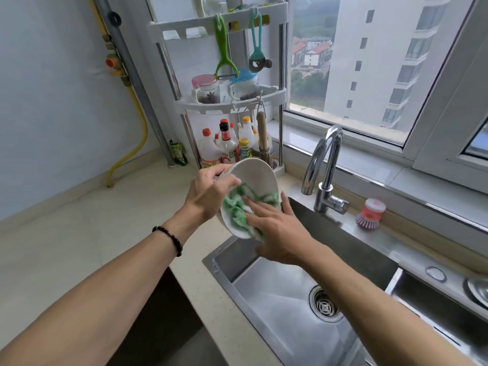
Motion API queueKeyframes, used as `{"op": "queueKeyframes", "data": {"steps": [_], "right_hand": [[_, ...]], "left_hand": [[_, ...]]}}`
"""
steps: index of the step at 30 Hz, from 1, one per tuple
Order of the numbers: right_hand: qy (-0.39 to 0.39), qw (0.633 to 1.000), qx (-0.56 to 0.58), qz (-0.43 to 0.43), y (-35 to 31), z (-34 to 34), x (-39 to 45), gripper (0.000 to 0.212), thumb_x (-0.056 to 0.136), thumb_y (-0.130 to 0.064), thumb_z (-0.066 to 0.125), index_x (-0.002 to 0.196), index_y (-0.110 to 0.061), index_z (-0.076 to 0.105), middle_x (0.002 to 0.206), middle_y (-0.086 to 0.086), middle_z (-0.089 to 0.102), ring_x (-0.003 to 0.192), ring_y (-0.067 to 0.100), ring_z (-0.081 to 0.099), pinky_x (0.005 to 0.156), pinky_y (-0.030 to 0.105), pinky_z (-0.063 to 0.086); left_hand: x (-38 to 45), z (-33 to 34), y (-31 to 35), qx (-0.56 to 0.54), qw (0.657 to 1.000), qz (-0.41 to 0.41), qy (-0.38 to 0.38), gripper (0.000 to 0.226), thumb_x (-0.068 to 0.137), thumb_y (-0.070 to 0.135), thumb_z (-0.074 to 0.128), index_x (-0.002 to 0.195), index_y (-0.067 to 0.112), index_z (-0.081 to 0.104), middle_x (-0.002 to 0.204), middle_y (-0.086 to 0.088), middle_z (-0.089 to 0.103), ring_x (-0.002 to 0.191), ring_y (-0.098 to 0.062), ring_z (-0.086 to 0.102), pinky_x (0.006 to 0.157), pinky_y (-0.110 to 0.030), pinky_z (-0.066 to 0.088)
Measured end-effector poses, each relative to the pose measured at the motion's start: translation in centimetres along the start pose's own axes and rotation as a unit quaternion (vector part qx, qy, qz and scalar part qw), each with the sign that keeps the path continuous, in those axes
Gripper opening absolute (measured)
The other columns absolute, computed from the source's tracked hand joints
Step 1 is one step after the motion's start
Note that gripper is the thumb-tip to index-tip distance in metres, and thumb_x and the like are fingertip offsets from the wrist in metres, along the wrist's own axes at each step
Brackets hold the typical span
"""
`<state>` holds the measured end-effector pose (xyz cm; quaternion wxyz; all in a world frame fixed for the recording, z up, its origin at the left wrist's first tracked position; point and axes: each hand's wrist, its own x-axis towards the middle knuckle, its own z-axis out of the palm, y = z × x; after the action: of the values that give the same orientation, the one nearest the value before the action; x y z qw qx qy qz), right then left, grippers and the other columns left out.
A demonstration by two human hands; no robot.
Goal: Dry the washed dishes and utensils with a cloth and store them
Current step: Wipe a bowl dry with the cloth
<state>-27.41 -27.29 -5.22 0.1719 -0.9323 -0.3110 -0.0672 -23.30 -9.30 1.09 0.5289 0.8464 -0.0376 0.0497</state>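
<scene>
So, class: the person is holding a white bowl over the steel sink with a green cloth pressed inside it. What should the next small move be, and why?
Probably sweep the green-and-white cloth round the inside of the white ceramic bowl. The left hand grips the rim, tilting the bowl above the steel sink, while the right hand presses the cloth flat against only the lower part; the upper inside looks uncovered.

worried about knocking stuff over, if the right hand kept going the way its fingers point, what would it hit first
The right hand points up and left into the green cloth against the white bowl, so it meets those first. Past them stand the bottles on the rack, though depth is unclear.
</scene>
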Motion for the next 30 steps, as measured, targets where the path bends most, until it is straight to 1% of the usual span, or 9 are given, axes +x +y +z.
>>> {"op": "queueKeyframes", "data": {"steps": [2, 6, 8, 12, 17, 22, 25, 28, 30], "right_hand": [[0.016, 0.999, -0.040, 0.010, 0.5, 0.7, 0.1, 0.067, 0.079, -0.022, 0.071, 0.141, -0.028, 0.048, 0.167, -0.002, 0.017, 0.154, 0.015, 0.015, 0.117, 0.054, -0.020], [0.009, 0.977, 0.203, 0.061, -3.4, 1.9, 0.3, 0.088, 0.082, -0.033, 0.076, 0.156, -0.025, 0.030, 0.168, -0.001, 0.013, 0.152, 0.020, 0.011, 0.124, 0.043, -0.004], [-0.015, 0.983, 0.175, 0.045, -2.8, 2.1, -0.2, 0.088, 0.083, -0.036, 0.077, 0.156, -0.027, 0.029, 0.168, -0.003, 0.012, 0.152, 0.021, 0.011, 0.124, 0.047, -0.005], [0.005, 0.993, -0.116, -0.015, 1.1, 3.4, -1.2, 0.076, 0.073, -0.031, 0.086, 0.141, -0.024, 0.052, 0.161, 0.006, 0.034, 0.148, 0.022, 0.033, 0.116, 0.059, -0.008], [0.112, 0.989, -0.087, -0.039, 1.2, 4.7, -1.1, 0.032, 0.077, -0.011, 0.078, 0.108, -0.017, 0.071, 0.109, 0.007, 0.072, 0.105, 0.029, 0.069, 0.118, 0.059, 0.025], [0.160, 0.980, 0.082, 0.088, -2.8, 4.2, 0.8, 0.015, 0.074, -0.012, 0.076, 0.089, -0.014, 0.074, 0.079, 0.007, 0.072, 0.074, 0.031, 0.067, 0.084, 0.046, 0.053], [0.077, 0.971, 0.211, 0.078, -3.6, 3.7, 0.0, 0.023, 0.076, -0.022, 0.076, 0.094, -0.013, 0.065, 0.091, 0.001, 0.067, 0.087, 0.025, 0.061, 0.105, 0.047, 0.039], [-0.032, 0.997, 0.053, 0.034, -0.8, 3.3, -1.4, 0.046, 0.078, -0.030, 0.074, 0.120, -0.022, 0.057, 0.138, -0.002, 0.056, 0.132, 0.021, 0.051, 0.120, 0.058, -0.009], [-0.067, 0.997, -0.011, 0.036, 0.0, 2.8, -1.3, 0.064, 0.077, -0.042, 0.072, 0.135, -0.027, 0.049, 0.159, 0.002, 0.037, 0.147, 0.020, 0.033, 0.119, 0.059, -0.016]], "left_hand": [[0.0, 0.1, -0.1, -0.009, 1.000, -0.004, 0.006, 0.038, 0.060, 0.050, 0.059, 0.091, 0.035, 0.076, 0.089, 0.000, 0.074, 0.092, -0.030, 0.069, 0.080, -0.050, 0.059], [-0.9, 1.6, 1.0, 0.019, 0.998, 0.009, 0.063, 0.033, 0.067, 0.050, 0.059, 0.090, 0.033, 0.075, 0.088, 0.009, 0.073, 0.089, -0.016, 0.066, 0.069, -0.027, 0.050], [-1.2, 1.5, 0.9, 0.056, 0.998, 0.010, 0.031, 0.037, 0.067, 0.048, 0.058, 0.096, 0.034, 0.075, 0.088, 0.011, 0.072, 0.086, -0.012, 0.065, 0.065, -0.023, 0.047], [-0.8, 0.8, -0.1, 0.065, 0.995, -0.054, -0.060, 0.036, 0.065, 0.048, 0.059, 0.094, 0.033, 0.072, 0.090, 0.005, 0.071, 0.090, -0.019, 0.067, 0.070, -0.031, 0.052], [-1.3, 1.7, -0.7, -0.048, 0.971, -0.220, -0.084, 0.068, 0.069, 0.056, 0.069, 0.122, 0.017, 0.053, 0.111, -0.016, 0.068, 0.085, -0.023, 0.069, 0.068, -0.036, 0.059], [-4.2, 4.9, -3.0, -0.140, 0.981, -0.129, 0.021, 0.069, 0.071, 0.042, 0.066, 0.134, 0.022, 0.045, 0.119, -0.005, 0.061, 0.103, -0.022, 0.066, 0.072, -0.030, 0.057], [-3.6, 4.2, -2.9, -0.097, 0.987, -0.096, 0.090, 0.053, 0.068, 0.046, 0.058, 0.120, 0.036, 0.054, 0.106, 0.002, 0.065, 0.096, -0.023, 0.066, 0.079, -0.043, 0.058], [-3.2, 2.6, -2.8, -0.029, 0.995, -0.085, 0.047, 0.042, 0.063, 0.048, 0.056, 0.103, 0.035, 0.062, 0.095, -0.002, 0.070, 0.087, -0.027, 0.069, 0.069, -0.044, 0.060], [-3.3, 2.8, -2.5, -0.010, 0.995, -0.075, 0.062, 0.038, 0.066, 0.043, 0.054, 0.102, 0.032, 0.061, 0.091, -0.002, 0.069, 0.082, -0.025, 0.069, 0.059, -0.034, 0.055]]}}
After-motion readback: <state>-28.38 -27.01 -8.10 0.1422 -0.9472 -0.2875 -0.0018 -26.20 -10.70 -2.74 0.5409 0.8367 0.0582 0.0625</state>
